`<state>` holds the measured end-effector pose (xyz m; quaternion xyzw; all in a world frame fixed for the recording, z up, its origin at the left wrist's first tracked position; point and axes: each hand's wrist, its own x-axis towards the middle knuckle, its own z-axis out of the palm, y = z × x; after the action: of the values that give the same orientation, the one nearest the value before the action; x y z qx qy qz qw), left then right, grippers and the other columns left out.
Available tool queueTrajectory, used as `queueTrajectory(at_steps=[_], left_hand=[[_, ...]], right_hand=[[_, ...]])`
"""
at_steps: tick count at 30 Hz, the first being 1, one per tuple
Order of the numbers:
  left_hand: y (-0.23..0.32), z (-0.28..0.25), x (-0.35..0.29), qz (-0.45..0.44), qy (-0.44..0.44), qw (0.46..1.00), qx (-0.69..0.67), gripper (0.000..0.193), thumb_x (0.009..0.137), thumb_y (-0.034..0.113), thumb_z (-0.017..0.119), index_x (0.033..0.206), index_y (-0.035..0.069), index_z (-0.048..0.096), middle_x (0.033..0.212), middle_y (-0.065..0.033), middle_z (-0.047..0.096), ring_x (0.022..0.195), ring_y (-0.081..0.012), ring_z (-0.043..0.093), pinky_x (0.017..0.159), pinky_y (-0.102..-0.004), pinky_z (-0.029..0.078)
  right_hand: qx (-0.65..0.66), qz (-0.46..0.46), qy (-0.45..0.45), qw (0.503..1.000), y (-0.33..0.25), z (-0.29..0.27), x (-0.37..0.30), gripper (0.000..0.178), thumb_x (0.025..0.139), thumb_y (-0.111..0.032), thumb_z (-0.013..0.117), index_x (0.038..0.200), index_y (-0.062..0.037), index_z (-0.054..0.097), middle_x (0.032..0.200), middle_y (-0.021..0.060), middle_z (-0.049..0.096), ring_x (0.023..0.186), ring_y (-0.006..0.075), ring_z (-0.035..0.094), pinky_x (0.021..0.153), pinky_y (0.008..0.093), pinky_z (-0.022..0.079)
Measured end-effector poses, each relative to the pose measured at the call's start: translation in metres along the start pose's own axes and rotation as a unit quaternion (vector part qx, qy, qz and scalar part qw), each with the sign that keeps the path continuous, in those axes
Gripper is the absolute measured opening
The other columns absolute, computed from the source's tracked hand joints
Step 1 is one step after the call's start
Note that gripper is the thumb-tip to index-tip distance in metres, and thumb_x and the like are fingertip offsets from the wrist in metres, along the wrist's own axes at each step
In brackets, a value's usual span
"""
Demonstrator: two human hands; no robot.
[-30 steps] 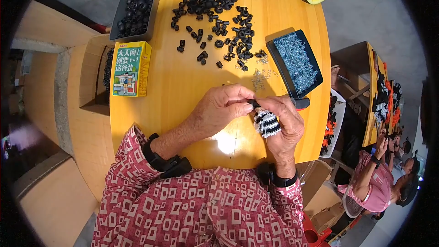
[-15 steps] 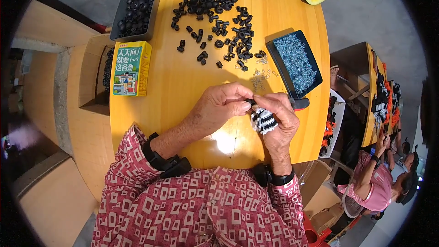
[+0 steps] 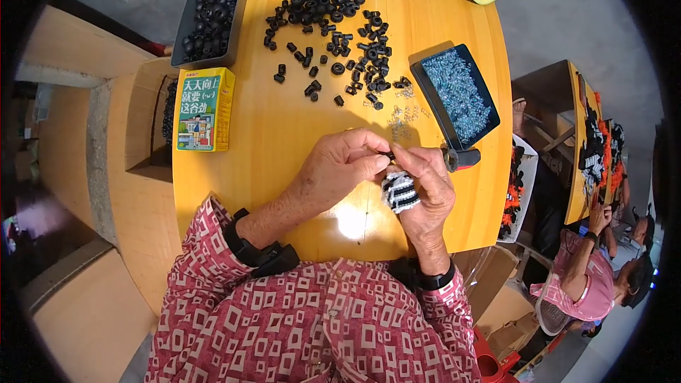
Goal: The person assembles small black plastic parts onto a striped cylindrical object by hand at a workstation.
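Observation:
Above the near part of the wooden table my two hands meet at the fingertips. My left hand (image 3: 339,167) is closed, thumb and forefinger pinching a small black piece (image 3: 387,155). My right hand (image 3: 430,195) is closed around a small black-and-white striped knitted piece (image 3: 401,192), which hangs below its fingers. The right thumb and forefinger also reach the black piece, and the fingers partly hide it. Just beyond my right hand lies a tool with a red-and-black handle (image 3: 464,159), partly covered by that hand.
Loose black plastic parts (image 3: 323,3) spread over the far table (image 3: 262,128). A dark tray of clear beads (image 3: 489,126) stands right, with loose clear beads (image 3: 401,122) beside it. At left are a black-parts bin (image 3: 240,10) and yellow carton (image 3: 223,110). A person (image 3: 585,276) sits right.
The striped knitted piece has turned and shifted slightly left in my right hand. Both hands keep nearly the same place, fingertips still together.

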<state>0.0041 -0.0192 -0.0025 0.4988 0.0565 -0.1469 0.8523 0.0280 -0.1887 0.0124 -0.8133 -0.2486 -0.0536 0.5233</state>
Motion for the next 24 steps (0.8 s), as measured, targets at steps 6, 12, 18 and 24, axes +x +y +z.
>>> queueTrajectory(at_steps=[6,12,18,24], left_hand=[[-0.005,0.002,0.002,0.020,0.024,0.997,0.073,0.016,0.095,0.006,0.058,0.108,-0.002,0.061,0.087,-0.0024,0.065,0.077,-0.0067,0.060,0.069,-0.0235,0.050],[-0.002,0.000,0.003,0.036,0.011,0.995,0.089,0.015,0.095,0.006,0.058,0.107,-0.002,0.063,0.088,-0.0024,0.066,0.082,-0.0072,0.062,0.074,-0.0234,0.051],[0.003,0.003,0.001,0.028,0.008,1.000,-0.011,0.017,0.096,0.008,0.057,0.108,-0.003,0.063,0.090,-0.0020,0.067,0.085,-0.0073,0.062,0.076,-0.0230,0.051],[0.001,0.002,0.001,0.049,0.031,0.996,0.064,0.016,0.096,0.009,0.058,0.106,-0.003,0.063,0.088,-0.0008,0.065,0.081,-0.0055,0.059,0.073,-0.0222,0.049]], right_hand=[[-0.005,0.020,0.005,1.000,0.006,0.005,-0.006,0.049,0.068,0.010,0.074,0.115,-0.0039,0.069,0.097,0.0088,0.063,0.089,0.0225,0.061,0.076,0.0310,0.052],[-0.157,-0.068,-0.020,0.985,-0.008,0.000,0.004,0.048,0.067,0.006,0.075,0.113,-0.0046,0.069,0.093,0.0094,0.064,0.084,0.0272,0.059,0.075,0.0354,0.050],[-0.142,-0.056,-0.038,0.988,-0.013,-0.001,0.011,0.052,0.066,0.004,0.075,0.117,-0.0047,0.067,0.093,0.0097,0.063,0.085,0.0275,0.058,0.077,0.0369,0.048],[-0.249,-0.122,-0.076,0.958,-0.006,-0.012,0.020,0.049,0.068,-0.002,0.072,0.116,-0.0027,0.065,0.094,0.0104,0.062,0.085,0.0281,0.058,0.076,0.0388,0.046]])
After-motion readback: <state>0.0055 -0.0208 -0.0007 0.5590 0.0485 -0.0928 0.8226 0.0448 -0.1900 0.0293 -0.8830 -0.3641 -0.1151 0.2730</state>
